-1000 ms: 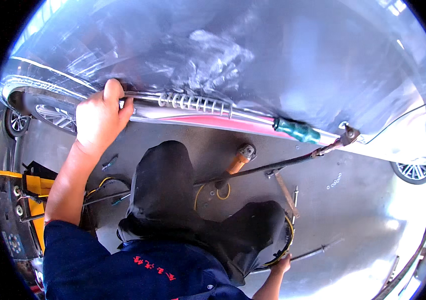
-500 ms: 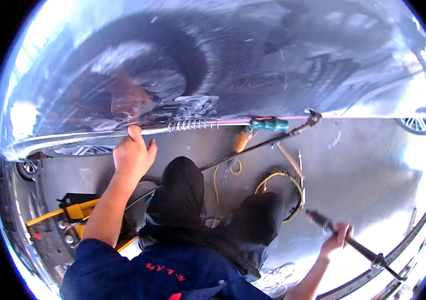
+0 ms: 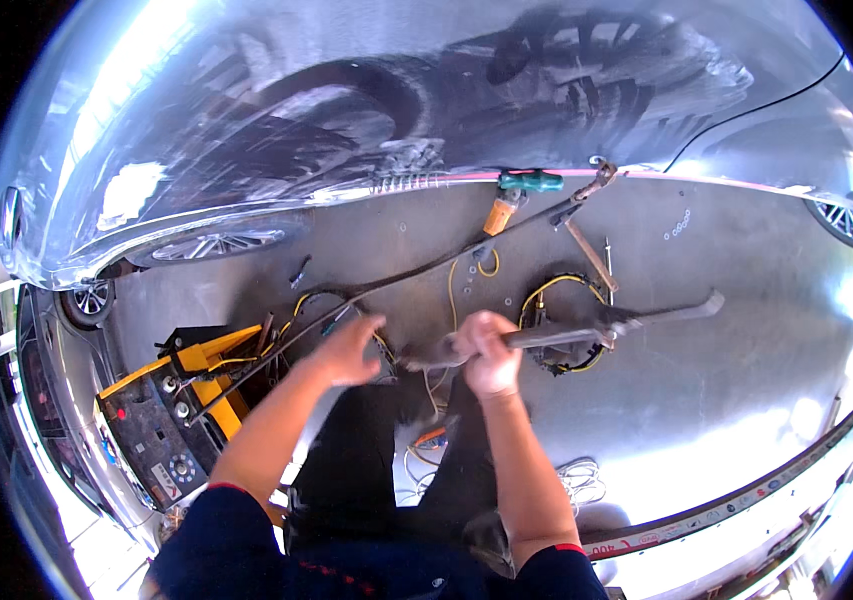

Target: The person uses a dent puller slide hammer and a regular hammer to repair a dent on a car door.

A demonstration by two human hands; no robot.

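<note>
Grey car bodywork (image 3: 346, 110) arches beyond a long metal pry-type bar (image 3: 566, 337), its axis running crosswise, bent tip rightward. Fingers of the right hand (image 3: 491, 355) wrap its left portion; the nearby left hand (image 3: 346, 352), fingers spread and seemingly empty, sits just off its left end, which motion blurs.

Long grey metal tool (image 3: 566, 336); bent at its right tip; crosswise above the floor (image 3: 746, 275)
</note>
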